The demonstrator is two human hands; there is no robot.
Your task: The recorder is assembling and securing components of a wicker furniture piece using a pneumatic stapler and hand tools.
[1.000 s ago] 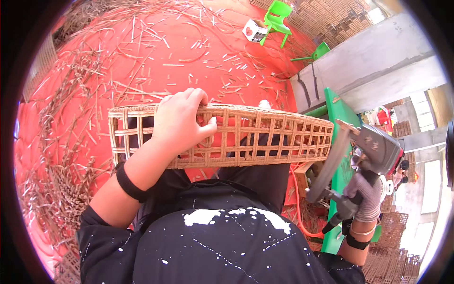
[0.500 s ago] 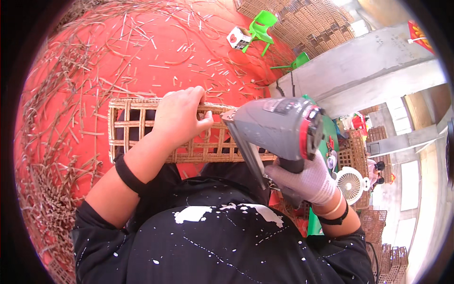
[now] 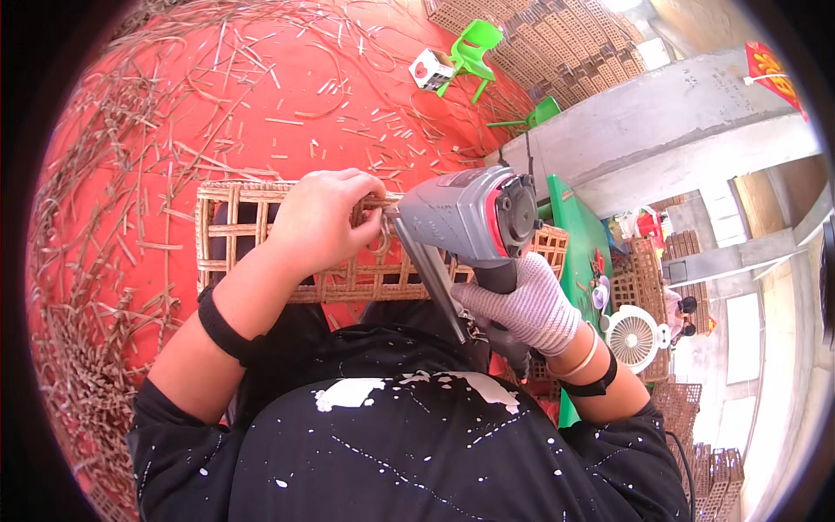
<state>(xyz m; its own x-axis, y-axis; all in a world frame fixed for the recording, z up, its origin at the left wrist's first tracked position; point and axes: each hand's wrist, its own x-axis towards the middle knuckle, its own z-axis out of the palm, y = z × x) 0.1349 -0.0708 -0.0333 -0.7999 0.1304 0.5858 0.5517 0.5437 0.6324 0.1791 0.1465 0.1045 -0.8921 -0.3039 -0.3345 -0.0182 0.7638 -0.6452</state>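
Across my lap lies a long woven rattan-like lattice frame, with square openings and a wrapped rim. My bare left hand is closed over its far rim, near the middle. A short curled strip hangs by the left thumb. In its white knit glove, my right hand is wrapped around the handle of a grey and black nail or stapling gun with a red ring. The tool's nose meets the far rim close beside my left fingertips; whether it presses on the rim, I cannot tell. The tool hides part of the lattice.
Cut strips litter the red floor covering. Ahead are a green chair, a white box and stacked woven frames. On the right stand a green table, a white fan and a distant person.
My right hand has brought the gun leftward, its nose now at the rim beside my left fingers. My left hand has shifted slightly to the right along the frame.
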